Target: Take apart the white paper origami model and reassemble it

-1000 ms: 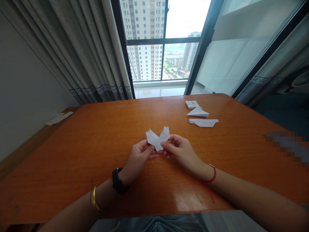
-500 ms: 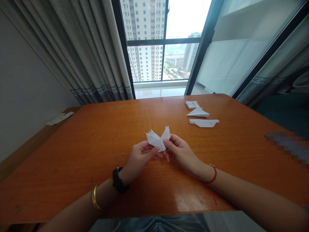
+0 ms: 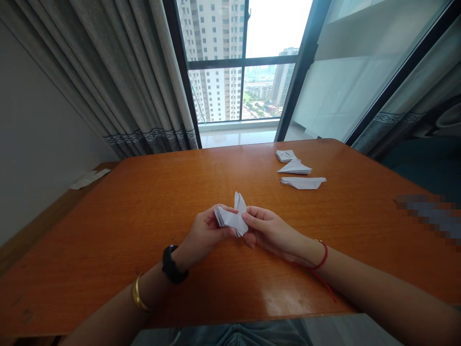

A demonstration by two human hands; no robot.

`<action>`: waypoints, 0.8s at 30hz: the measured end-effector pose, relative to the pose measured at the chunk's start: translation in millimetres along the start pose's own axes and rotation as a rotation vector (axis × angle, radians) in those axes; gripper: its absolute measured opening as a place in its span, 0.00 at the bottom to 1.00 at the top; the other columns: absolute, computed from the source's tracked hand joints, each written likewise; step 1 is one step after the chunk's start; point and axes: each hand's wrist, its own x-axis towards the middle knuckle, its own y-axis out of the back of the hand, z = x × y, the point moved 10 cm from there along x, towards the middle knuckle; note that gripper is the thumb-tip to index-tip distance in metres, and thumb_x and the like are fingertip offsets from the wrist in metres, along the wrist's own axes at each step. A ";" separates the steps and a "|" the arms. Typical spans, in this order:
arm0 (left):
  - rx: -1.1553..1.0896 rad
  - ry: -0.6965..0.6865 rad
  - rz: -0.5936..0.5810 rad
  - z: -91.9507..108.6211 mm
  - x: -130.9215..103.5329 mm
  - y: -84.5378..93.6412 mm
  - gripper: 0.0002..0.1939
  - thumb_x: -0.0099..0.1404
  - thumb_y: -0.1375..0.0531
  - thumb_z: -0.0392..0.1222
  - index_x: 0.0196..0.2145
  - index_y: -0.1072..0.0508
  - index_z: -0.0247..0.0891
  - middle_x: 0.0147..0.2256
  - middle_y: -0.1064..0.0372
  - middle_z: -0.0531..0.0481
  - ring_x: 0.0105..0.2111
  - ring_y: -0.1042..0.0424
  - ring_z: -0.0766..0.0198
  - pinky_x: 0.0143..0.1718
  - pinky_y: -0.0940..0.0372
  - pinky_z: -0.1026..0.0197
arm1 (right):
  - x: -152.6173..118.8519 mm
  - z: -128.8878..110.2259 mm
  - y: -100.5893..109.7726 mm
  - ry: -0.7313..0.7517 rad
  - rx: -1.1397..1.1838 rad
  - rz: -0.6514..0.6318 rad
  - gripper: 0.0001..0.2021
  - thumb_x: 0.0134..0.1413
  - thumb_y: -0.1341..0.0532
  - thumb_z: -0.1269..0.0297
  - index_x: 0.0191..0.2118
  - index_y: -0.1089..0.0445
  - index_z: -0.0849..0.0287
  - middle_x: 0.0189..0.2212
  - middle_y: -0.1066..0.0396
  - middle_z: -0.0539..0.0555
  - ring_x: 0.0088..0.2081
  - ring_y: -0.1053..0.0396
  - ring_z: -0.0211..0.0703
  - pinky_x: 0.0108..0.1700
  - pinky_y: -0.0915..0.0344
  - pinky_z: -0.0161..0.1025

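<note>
A small white folded paper [image 3: 229,220] is held between both hands above the middle of the table. One pointed flap stands up at its right, and layered edges show on its left. My left hand [image 3: 209,228] is closed on the paper's left and lower part, thumb in front. From the right, my right hand [image 3: 264,224] pinches it between thumb and fingers near the base of the upright flap. Some fingertips behind the paper are hidden.
The wooden table [image 3: 151,192] reaches toward a window [image 3: 245,62]. At its back right lie a folded paper square [image 3: 285,155], a pointed folded paper [image 3: 295,166] and a long folded paper [image 3: 303,183]. White sheets [image 3: 88,179] lie on a ledge at the left.
The folded paper has turned and sits slightly lower. Its wide V shape has become narrower, with the right flap more upright. Both hands still grip it.
</note>
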 end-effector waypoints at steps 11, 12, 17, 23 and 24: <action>-0.026 0.096 0.108 -10.6 -0.5 4.1 0.24 0.52 0.30 0.47 0.43 0.31 0.34 0.34 0.26 0.47 0.32 0.27 0.63 0.36 0.32 0.63 | 0.9 -24.8 22.8 0.196 -0.411 0.209 0.18 0.50 0.36 0.49 0.31 0.35 0.61 0.20 0.32 0.46 0.18 0.37 0.32 0.22 0.41 0.32; 0.000 0.138 0.109 -14.7 -0.7 4.1 0.22 0.53 0.31 0.49 0.40 0.30 0.33 0.32 0.25 0.47 0.31 0.26 0.64 0.34 0.32 0.63 | 0.2 -26.3 24.6 0.204 -0.451 0.230 0.18 0.50 0.35 0.50 0.31 0.34 0.61 0.20 0.32 0.46 0.19 0.37 0.32 0.22 0.41 0.32; 0.007 0.266 0.084 -25.3 -2.9 2.0 0.20 0.55 0.33 0.52 0.35 0.29 0.32 0.29 0.25 0.47 0.28 0.26 0.65 0.31 0.31 0.64 | 1.2 -28.2 22.9 0.178 -0.404 0.128 0.18 0.47 0.33 0.52 0.36 0.29 0.63 0.24 0.30 0.49 0.21 0.36 0.32 0.22 0.39 0.31; -0.109 0.389 -0.084 -33.7 -10.4 -16.5 0.18 0.57 0.34 0.52 0.34 0.28 0.32 0.25 0.26 0.48 0.25 0.26 0.67 0.27 0.34 0.68 | 1.6 -17.4 8.0 0.032 -0.112 -0.236 0.26 0.45 0.31 0.52 0.48 0.31 0.60 0.26 0.30 0.48 0.19 0.36 0.29 0.20 0.41 0.27; -0.110 0.398 -0.098 -34.6 -11.3 -17.9 0.18 0.57 0.34 0.51 0.34 0.28 0.32 0.25 0.26 0.47 0.25 0.26 0.66 0.27 0.34 0.68 | 1.3 -16.5 7.6 0.025 -0.105 -0.259 0.26 0.45 0.30 0.52 0.49 0.30 0.61 0.26 0.30 0.48 0.19 0.37 0.29 0.19 0.42 0.27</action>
